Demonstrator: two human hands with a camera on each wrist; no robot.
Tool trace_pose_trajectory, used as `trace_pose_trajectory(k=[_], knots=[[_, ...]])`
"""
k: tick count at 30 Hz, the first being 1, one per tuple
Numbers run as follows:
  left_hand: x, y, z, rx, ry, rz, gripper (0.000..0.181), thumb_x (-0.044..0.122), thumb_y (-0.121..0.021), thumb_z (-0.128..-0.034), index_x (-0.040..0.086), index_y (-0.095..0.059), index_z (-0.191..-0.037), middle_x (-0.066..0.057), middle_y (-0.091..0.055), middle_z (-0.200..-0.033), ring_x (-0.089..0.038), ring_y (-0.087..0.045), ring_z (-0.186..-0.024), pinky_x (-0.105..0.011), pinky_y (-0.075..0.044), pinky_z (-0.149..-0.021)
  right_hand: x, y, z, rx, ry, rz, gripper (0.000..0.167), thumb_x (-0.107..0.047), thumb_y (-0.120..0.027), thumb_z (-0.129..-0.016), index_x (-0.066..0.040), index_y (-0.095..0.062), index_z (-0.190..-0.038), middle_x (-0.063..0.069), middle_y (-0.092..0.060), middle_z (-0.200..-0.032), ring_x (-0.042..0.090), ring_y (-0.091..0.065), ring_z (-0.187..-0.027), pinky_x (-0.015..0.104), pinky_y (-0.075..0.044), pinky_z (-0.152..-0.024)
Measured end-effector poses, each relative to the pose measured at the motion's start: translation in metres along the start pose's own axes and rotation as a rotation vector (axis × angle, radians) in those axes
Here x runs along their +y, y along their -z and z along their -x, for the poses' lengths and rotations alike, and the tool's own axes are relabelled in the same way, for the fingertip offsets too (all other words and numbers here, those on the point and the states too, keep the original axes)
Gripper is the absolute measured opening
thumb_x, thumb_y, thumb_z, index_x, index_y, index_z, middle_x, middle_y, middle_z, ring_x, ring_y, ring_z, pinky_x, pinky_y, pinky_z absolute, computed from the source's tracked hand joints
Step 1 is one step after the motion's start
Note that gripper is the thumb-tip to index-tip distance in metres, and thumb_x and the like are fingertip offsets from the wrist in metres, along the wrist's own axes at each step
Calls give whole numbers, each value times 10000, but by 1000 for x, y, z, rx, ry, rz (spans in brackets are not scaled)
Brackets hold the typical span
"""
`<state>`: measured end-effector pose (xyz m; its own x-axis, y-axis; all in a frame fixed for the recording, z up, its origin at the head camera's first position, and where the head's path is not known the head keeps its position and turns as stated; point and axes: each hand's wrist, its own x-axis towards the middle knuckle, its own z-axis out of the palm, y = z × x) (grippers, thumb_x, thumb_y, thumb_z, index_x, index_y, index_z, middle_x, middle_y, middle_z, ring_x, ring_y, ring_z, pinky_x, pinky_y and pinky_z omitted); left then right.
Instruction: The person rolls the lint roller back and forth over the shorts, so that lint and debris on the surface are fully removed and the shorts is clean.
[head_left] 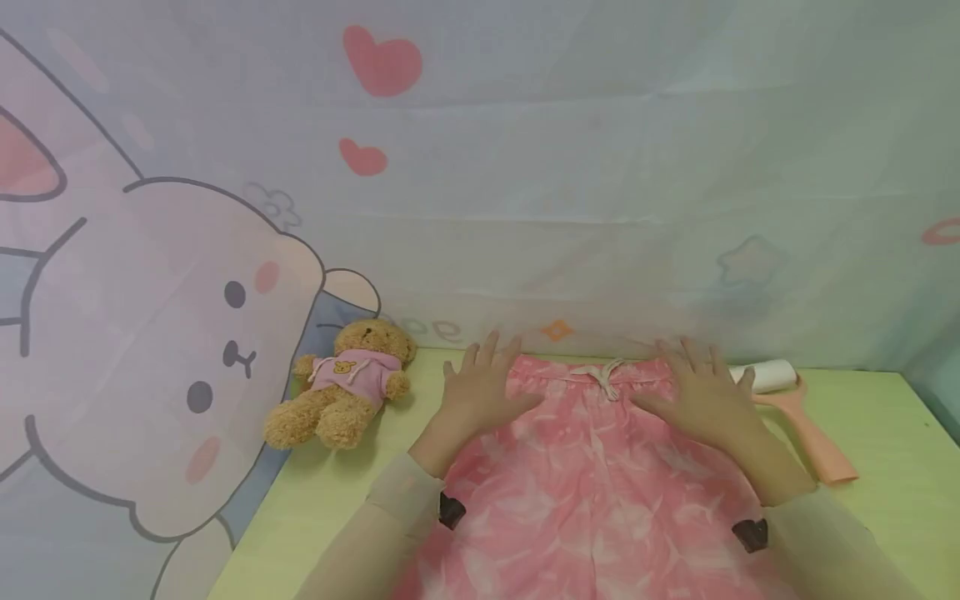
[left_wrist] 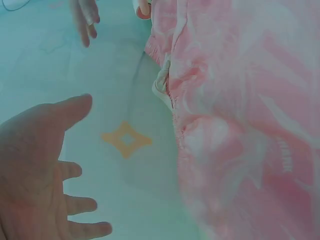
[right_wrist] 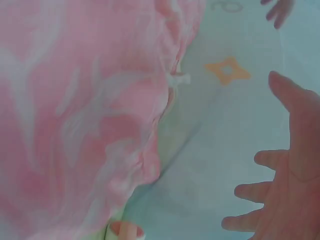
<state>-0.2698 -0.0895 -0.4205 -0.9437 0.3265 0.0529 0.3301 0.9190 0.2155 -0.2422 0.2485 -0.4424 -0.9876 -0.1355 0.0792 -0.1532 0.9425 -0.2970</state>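
Note:
Pink pants (head_left: 592,492) with a white leaf-like pattern lie spread on the table, waistband toward the back, lower part out of view. A cream drawstring (head_left: 602,379) is tied at the middle of the waistband. In the head view my left hand (head_left: 483,387) is at the waistband's left end, fingers spread. My right hand (head_left: 705,396) is at its right end, fingers likewise spread. Both wrist views show a gap between the hand and the cloth. Neither the left hand (left_wrist: 37,165) nor the right hand (right_wrist: 295,165) holds anything.
A teddy bear (head_left: 352,383) in a pink hoodie lies at the left on the yellow-green table (head_left: 900,467). Beside my right hand is a lint roller (head_left: 813,433) with an orange handle and white roll. A printed cloth backdrop (head_left: 525,167) hangs behind the table.

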Motion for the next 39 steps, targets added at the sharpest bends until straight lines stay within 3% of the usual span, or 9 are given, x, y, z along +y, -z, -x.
trace_pose_trajectory(k=[4,7,15,20,25,28,32,37,39], knots=[[-10,-2,16,-53,15,110,925,655,-641,-932,338,-180,-1669,-101,-178,-1710,-435,-260,-1500,-734,-297,-1072,27,3,17,14,0,41,1027,-774,-536,-922,-144,-187,-1654,320,-156,-1648,686,-126,-1413,916,8,-934],[-21,-5,31,-91,31,186,906,607,-670,-930,353,-203,-1664,-110,-208,-1699,-464,-303,-1474,-711,-349,-1049,49,3,30,41,-2,63,947,-699,-579,-948,-98,-273,-1612,350,-163,-1623,702,-182,-1370,915,-61,-926],[-57,-16,69,-128,23,304,900,503,-745,-909,218,-309,-1644,-253,-314,-1619,-521,-504,-1307,-643,-424,-1027,111,0,62,8,-105,-12,956,-625,-625,-961,-23,-234,-1592,410,-37,-1602,732,-142,-1321,925,-127,-844],[-80,-22,91,-144,36,388,903,465,-741,-930,111,-304,-1637,-278,-371,-1571,-486,-536,-1286,-620,-425,-1041,142,-5,70,-53,-139,-8,930,-591,-623,-976,18,-226,-1556,516,-100,-1495,779,-273,-1196,878,-290,-794],[-101,-24,108,-176,91,553,867,421,-731,-958,88,-300,-1632,-256,-414,-1546,-449,-540,-1280,-599,-450,-1013,160,-3,71,-106,-95,-64,909,-466,-645,-1002,182,-244,-1497,562,-272,-1370,734,-392,-1152,791,-399,-800],[-110,-22,116,-212,135,693,840,396,-719,-974,97,-293,-1633,-273,-422,-1528,-456,-568,-1237,-568,-499,-956,165,-2,69,-109,-107,-82,905,-401,-663,-997,250,-237,-1459,533,-398,-1313,693,-414,-1179,775,-405,-828],[-119,-20,124,-274,203,852,799,372,-698,-997,108,-291,-1632,-268,-445,-1497,-445,-556,-1264,-526,-540,-888,172,-3,67,-91,-115,-76,802,-342,-629,-1013,250,-278,-1425,453,-572,-1143,628,-578,-1022,691,-476,-756],[-128,-24,134,-304,270,925,770,353,-708,-996,103,-321,-1613,-222,-508,-1411,-343,-594,-1174,-470,-542,-858,175,-4,68,-104,-135,-108,741,-350,-530,-1059,232,-265,-1434,184,-677,-876,425,-665,-824,591,-503,-671],[-131,-26,138,-305,297,948,766,336,-716,-992,93,-328,-1606,-210,-526,-1357,-292,-612,-1088,-445,-549,-824,174,-3,68,-111,-148,-125,735,-360,-489,-1070,227,-259,-1446,199,-685,-889,436,-667,-832,586,-503,-672]])
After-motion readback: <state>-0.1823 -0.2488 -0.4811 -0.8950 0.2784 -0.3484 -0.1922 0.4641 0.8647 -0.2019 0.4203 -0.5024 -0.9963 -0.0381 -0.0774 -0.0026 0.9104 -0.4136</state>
